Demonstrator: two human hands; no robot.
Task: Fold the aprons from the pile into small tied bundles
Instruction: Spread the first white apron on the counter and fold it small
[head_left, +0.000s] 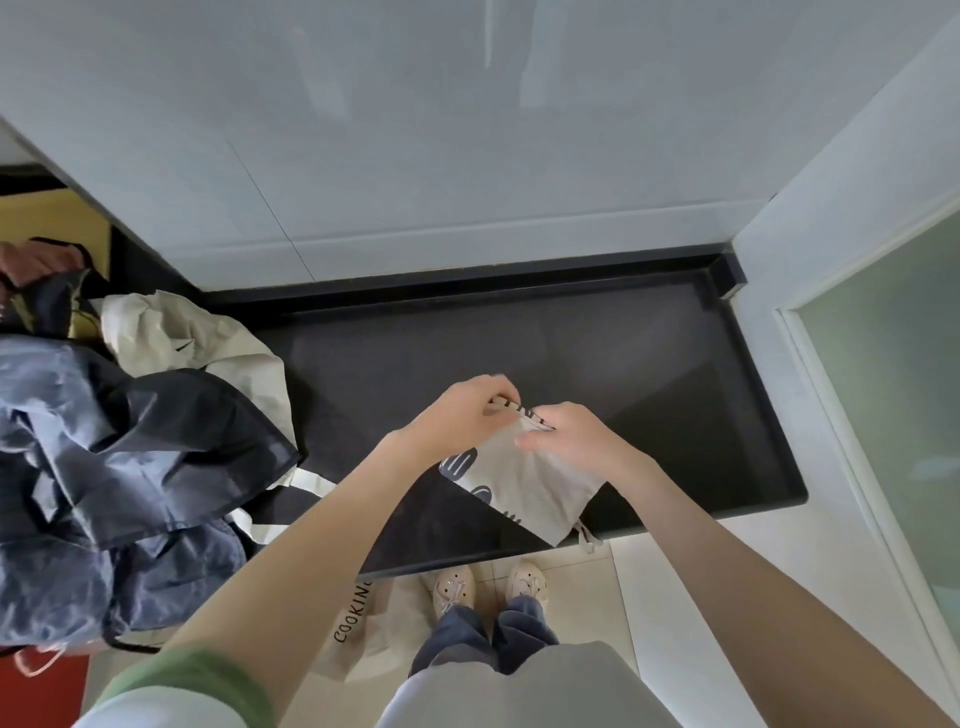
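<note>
A folded beige apron (530, 491) with dark printed shapes lies on the black counter (649, 364), near its front edge. My left hand (467, 410) pinches a striped strap (524, 410) at the apron's far end. My right hand (576, 434) holds the same strap and presses the fold just beside it. A loose tie end (587, 538) hangs over the counter's front edge. The pile of aprons (119, 457), dark blue, black and cream, fills the left part of the counter.
A cream apron printed COOKING (358, 623) hangs down in front of the counter toward the tiled floor, beside my feet (488, 584). White walls close the counter at the back and right. A frosted glass door (893, 415) stands at far right.
</note>
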